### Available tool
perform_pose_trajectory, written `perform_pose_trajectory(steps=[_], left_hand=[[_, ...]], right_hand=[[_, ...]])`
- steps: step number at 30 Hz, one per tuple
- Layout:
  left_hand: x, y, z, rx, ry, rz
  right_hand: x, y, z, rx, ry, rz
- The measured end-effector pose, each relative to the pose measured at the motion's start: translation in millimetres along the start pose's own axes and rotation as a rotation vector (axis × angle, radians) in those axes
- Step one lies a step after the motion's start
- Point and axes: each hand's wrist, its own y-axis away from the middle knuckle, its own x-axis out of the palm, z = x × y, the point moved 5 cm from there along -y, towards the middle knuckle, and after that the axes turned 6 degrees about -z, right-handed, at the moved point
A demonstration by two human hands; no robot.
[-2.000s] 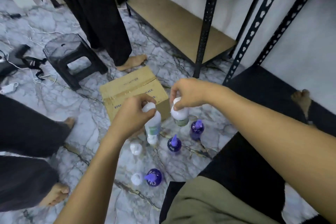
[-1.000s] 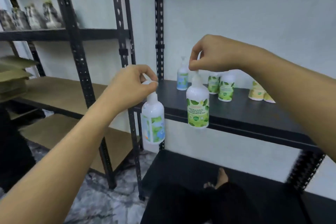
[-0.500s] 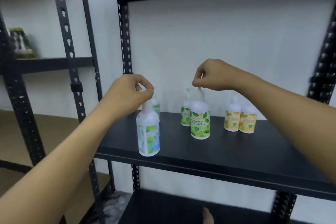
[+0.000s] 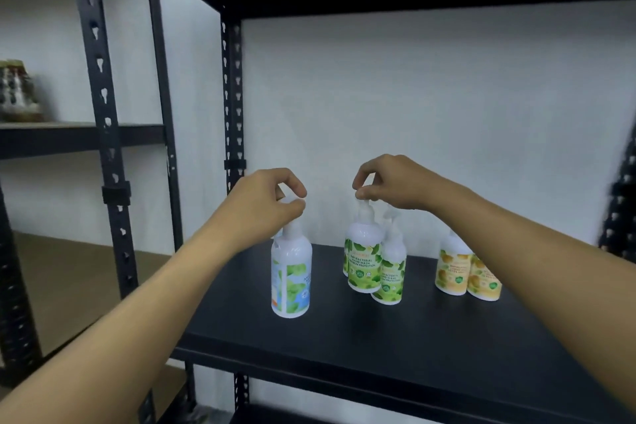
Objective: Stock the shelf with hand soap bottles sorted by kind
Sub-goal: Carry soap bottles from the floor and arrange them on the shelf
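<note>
A: Left hand pinching the blue-label bottle's pump, right hand pinching the green-label bottle's, both reaching the black shelf.

B: Risk: green one knocking its neighbour over, they're touching.

Light: dim, cool; wall brightest
Blur: soft throughout; right upright smeared
Edges: uprights bowed

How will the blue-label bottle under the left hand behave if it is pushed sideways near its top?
The blue-label bottle stands tall on a narrow base, so it would probably tip rather than slide. Its glossy, round body looks rigid; once down, it may roll on the black shelf.
</note>
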Motion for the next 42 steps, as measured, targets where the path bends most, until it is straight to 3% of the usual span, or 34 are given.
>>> perform_pose_trajectory(steps=[37, 42], left_hand=[[14, -31, 19, 0.016, 0.018, 0.017], [14, -30, 24, 0.023, -0.009, 0.017]], right_hand=[[54, -19, -30, 0.062, 0.23, 0.0], [53, -7, -12, 0.001, 0.293, -0.12]])
